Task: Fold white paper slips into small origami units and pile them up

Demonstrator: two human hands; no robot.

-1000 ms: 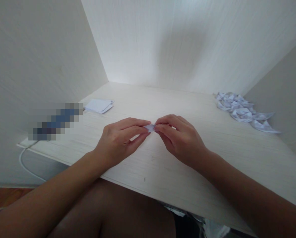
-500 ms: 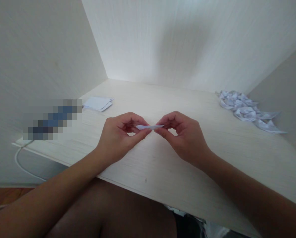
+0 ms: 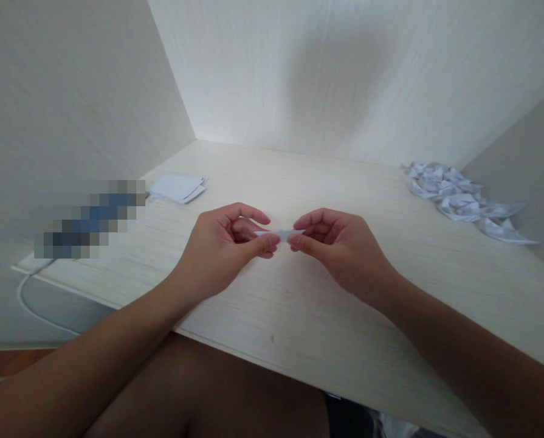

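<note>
A small piece of folded white paper (image 3: 284,235) is held above the desk, pointed at both ends and seen nearly edge-on. My left hand (image 3: 228,243) pinches its left part between thumb and fingers, with the index finger lifted off above it. On the other side, my right hand (image 3: 338,249) grips the right part, its thumb in front and its fingers curled behind. Both thumb tips are close together near the paper's middle. The fingers partly hide the paper, so its full folded shape cannot be made out.
White paper sheets (image 3: 177,187) lie at the back left of the pale desk (image 3: 272,292). A heap of folded white paper pieces (image 3: 458,194) rests at the right by the side panel. Left of the sheets is a blurred-out object (image 3: 92,219), near a white cable (image 3: 23,298) hanging over the edge.
My left index finger has lifted away from the paper, and the thumbs now press on its front face. The paper has tilted slightly, showing more of its middle. The view has shifted a little.
</note>
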